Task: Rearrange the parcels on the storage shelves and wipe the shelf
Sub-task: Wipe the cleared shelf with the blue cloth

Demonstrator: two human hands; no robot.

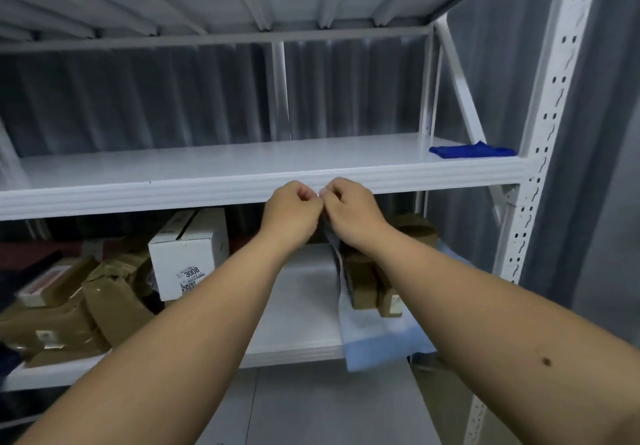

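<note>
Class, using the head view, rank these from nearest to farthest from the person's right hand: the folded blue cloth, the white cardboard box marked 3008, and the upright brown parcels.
From the right hand:
1. Upright brown parcels, just below on the lower shelf.
2. White cardboard box marked 3008, lower left.
3. Folded blue cloth, far right on the middle shelf.

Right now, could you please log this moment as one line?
left hand: pinching thin pale-blue bag | right hand: pinching bag | dark-blue cloth: upper white shelf

White metal shelf just above the left hand; dark blue cloth up and to the right of the right hand. Below-left: white box with black print, olive-brown parcels. Pale blue translucent bag beneath. Grey ribbed wall behind.
</note>
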